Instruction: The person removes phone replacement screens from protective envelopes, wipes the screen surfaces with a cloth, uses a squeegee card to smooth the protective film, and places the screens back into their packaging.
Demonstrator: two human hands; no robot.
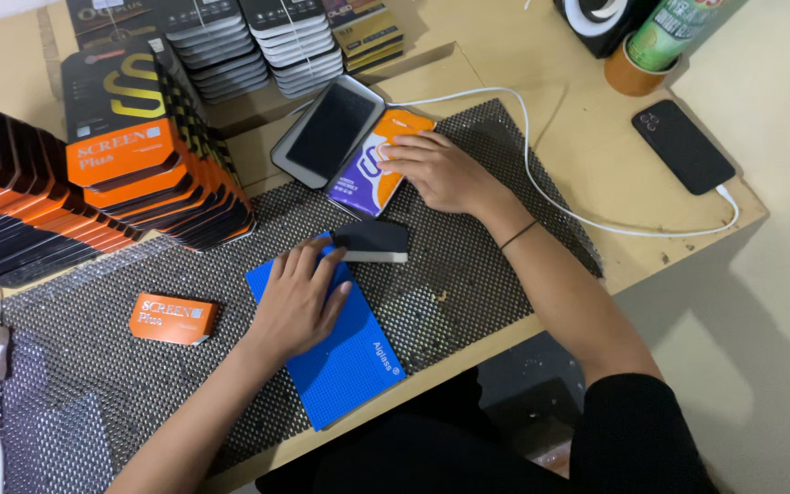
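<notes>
Head view: blue pad (pixel 358 366) runs diagonally, upper-left to lower-right.

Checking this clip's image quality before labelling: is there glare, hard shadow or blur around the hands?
Head view: sharp, evenly lit; the left hand on the blue pad and right hand cast only soft shadows; faint sheen on the phone screen; no blur.

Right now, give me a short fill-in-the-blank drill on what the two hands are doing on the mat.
1. The left hand rests flat on a ____ pad.
2. The right hand presses on a purple and ____ packet.
3. The phone beside that packet lies with its dark screen facing ____.
4. A white cable runs to the ____ phone at the table's right edge.

Missing words: blue; orange; up; black
</notes>
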